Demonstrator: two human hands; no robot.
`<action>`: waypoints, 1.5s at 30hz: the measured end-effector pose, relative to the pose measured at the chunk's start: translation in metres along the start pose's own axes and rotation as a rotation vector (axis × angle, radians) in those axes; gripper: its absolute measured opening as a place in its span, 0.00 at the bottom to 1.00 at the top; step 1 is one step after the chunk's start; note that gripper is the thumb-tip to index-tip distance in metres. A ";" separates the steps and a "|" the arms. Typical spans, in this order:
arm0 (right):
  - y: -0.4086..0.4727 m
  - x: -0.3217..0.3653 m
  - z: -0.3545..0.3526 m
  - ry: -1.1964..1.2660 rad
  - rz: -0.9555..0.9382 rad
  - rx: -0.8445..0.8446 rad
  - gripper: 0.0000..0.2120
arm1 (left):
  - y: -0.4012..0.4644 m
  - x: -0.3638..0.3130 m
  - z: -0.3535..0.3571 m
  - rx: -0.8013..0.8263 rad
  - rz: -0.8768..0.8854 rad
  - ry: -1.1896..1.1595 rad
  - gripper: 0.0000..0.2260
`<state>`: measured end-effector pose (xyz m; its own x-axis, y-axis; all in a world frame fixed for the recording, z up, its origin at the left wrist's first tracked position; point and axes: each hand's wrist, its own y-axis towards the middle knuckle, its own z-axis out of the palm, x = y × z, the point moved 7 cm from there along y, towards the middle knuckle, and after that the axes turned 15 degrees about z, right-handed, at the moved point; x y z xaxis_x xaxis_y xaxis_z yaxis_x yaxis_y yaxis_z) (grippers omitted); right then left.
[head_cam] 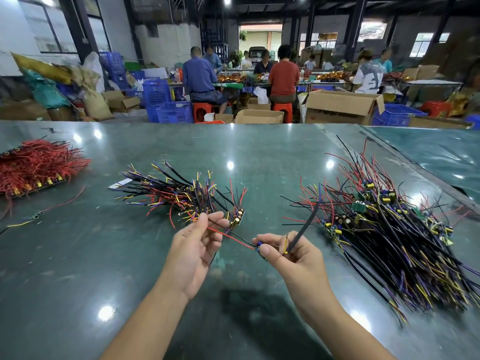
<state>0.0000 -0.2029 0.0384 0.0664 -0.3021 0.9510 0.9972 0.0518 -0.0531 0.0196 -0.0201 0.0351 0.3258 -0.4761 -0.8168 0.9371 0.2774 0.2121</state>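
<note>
My right hand [291,258] pinches a small circuit board [259,249] between thumb and forefinger. Its thick black cable [306,224] rises from the hand, and its thin red and black wires [231,237] run left. My left hand [197,248] pinches those thin wires at their far end. Just above the left hand lies a sorted bundle of wired boards [187,196] with its wires fanned to the left. A large loose pile of the same wired boards [384,224] lies to the right of my right hand.
All of it lies on a glossy dark green table [130,268]. At the far left sits a heap of red wires on strips [36,167], with one stray board and wire [36,215] in front. Beyond the table are cardboard boxes [340,105], blue crates [168,110] and seated people.
</note>
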 end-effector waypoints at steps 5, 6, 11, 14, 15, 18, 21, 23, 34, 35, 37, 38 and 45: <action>0.000 -0.002 -0.003 -0.018 -0.020 -0.005 0.13 | -0.007 0.010 0.008 0.105 -0.146 -0.122 0.25; 0.001 -0.002 -0.005 -0.029 -0.027 -0.011 0.14 | -0.011 0.014 0.012 0.163 -0.153 -0.064 0.27; 0.005 -0.007 -0.004 -0.245 -0.079 0.016 0.13 | -0.030 0.031 0.031 0.344 -0.106 0.254 0.11; 0.002 -0.011 0.003 -0.338 -0.107 0.120 0.09 | -0.023 0.024 0.023 0.251 -0.014 0.319 0.08; 0.000 -0.012 0.005 -0.372 -0.111 0.158 0.08 | -0.021 0.020 0.021 0.229 0.037 0.361 0.08; -0.003 -0.014 0.009 -0.469 -0.109 0.212 0.11 | -0.016 0.009 0.018 0.195 0.184 0.466 0.08; -0.002 -0.011 0.009 -0.502 -0.138 0.126 0.10 | -0.014 0.006 0.018 0.211 0.216 0.509 0.09; -0.002 -0.011 0.010 -0.506 -0.133 0.122 0.10 | -0.016 0.013 0.020 0.292 0.155 0.532 0.14; 0.006 -0.008 -0.004 -0.396 -0.039 0.074 0.06 | -0.016 0.010 0.013 0.207 0.129 0.468 0.06; 0.006 -0.007 -0.005 -0.375 -0.039 0.075 0.05 | -0.016 0.011 0.012 0.190 0.104 0.433 0.06; 0.006 -0.005 -0.007 -0.350 -0.044 0.069 0.04 | -0.016 0.014 0.012 0.174 0.041 0.349 0.07; 0.006 -0.004 -0.008 -0.350 -0.053 0.063 0.04 | -0.016 0.015 0.012 0.175 0.008 0.311 0.07; -0.001 0.009 -0.011 -0.335 -0.225 -0.095 0.12 | -0.019 0.022 0.015 0.201 -0.166 0.100 0.06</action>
<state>0.0001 -0.2162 0.0431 -0.1525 0.0317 0.9878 0.9853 -0.0733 0.1545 0.0111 -0.0478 0.0214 0.1614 -0.4136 -0.8960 0.9859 0.0265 0.1653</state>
